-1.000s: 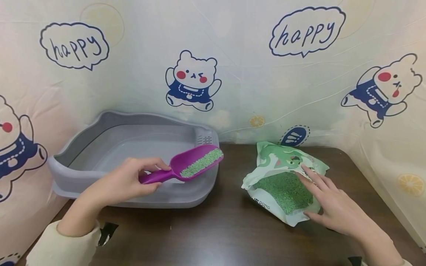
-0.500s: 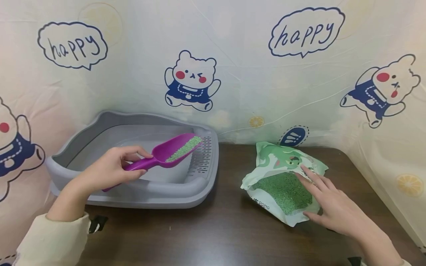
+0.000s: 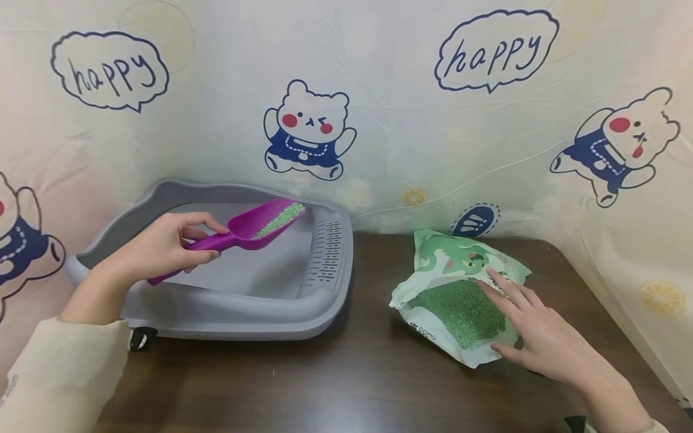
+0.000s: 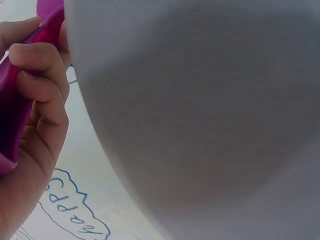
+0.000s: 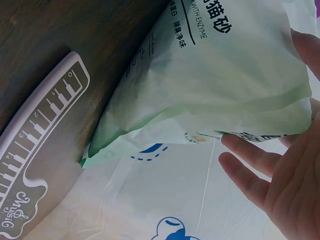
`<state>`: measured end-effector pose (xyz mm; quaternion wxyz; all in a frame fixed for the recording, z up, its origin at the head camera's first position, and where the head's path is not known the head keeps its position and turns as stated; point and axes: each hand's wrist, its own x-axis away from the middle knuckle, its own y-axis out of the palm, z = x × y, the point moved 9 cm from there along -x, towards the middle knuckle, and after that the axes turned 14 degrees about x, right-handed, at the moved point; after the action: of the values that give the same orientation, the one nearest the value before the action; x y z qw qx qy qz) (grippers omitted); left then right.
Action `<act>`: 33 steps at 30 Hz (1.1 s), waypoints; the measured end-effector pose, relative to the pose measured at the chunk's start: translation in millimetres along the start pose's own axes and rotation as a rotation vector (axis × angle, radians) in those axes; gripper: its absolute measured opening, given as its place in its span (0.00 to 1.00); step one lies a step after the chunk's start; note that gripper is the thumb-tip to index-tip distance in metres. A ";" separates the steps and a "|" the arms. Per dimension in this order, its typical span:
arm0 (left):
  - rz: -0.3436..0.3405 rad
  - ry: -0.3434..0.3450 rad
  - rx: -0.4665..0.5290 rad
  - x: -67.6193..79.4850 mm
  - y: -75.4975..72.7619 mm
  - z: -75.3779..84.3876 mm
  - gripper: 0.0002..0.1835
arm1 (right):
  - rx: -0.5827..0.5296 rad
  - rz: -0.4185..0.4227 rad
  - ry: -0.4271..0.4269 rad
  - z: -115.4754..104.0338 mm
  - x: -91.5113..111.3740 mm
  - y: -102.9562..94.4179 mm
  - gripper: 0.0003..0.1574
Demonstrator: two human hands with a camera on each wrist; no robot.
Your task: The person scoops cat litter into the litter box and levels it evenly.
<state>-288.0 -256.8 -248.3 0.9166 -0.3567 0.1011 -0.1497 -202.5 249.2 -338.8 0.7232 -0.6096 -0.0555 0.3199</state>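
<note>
My left hand [image 3: 168, 243] grips the handle of a purple scoop [image 3: 243, 227] over the grey litter box [image 3: 227, 313]. Green litter pellets [image 3: 281, 221] lie along one side of the scoop's bowl. In the left wrist view, curled fingers [image 4: 47, 95] wrap the scoop's handle, and the box's wall [image 4: 200, 125] fills most of the picture. On the right, my right hand [image 3: 547, 337] rests with spread fingers against the side of a bag of cat litter [image 3: 428, 261]. Green pellets show through its front window [image 3: 460, 310]. The right wrist view shows the fingertips along the bag's printed side.
All of it stands on a dark wooden table [image 3: 325, 385]. Behind hangs a pale curtain [image 3: 390, 138] printed with bears and "happy" bubbles. A flat ruler-like piece [image 5: 37, 130] with scale marks lies beside the bag in the right wrist view. Slots [image 3: 325, 252] line the box's right end.
My left hand has carried the loaded scoop leftward and up, from the box's right front corner to over its middle. My right hand has stayed at the bag.
</note>
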 end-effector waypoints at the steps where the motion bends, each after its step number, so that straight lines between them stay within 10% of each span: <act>1: -0.003 -0.006 0.002 -0.7 -1.4 -1.5 0.20 | 0.000 -0.001 -0.001 -0.1 0.0 0.0 0.69; 33: -0.063 -0.137 -0.063 -21.9 -7.1 -52.8 0.22 | -0.004 -0.010 0.004 1.7 0.1 0.8 0.69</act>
<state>-325.3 -287.1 -280.0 0.9045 -0.3978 0.0316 -0.1506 -203.5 250.7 -339.2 0.7236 -0.6113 -0.0578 0.3153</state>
